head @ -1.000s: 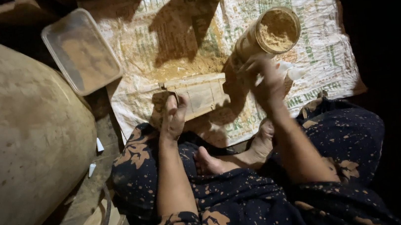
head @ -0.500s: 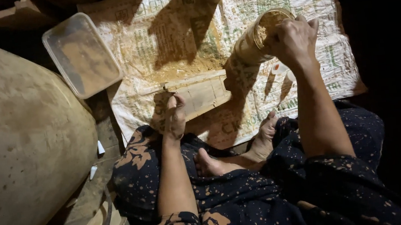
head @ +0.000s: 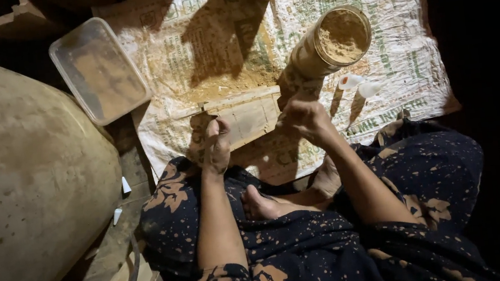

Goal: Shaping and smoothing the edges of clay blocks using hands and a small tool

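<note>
The right hand point(head: 306, 119) has its fingers closed around the lower part of a long tube point(head: 321, 49), which stands tilted over the printed woven mat point(head: 387, 33). The tube is pale and cylindrical, its open top is ringed by a rim and it is filled almost to the edge with fine tan powder. The left hand point(head: 216, 144) rests with fingers curled together on a flat wooden board point(head: 247, 113) that lies on the mat, with loose powder heaped just behind it. A clear plastic tray point(head: 97, 70) lies near the mat's left edge, and two small white caps point(head: 360, 84) lie near the tube
</note>
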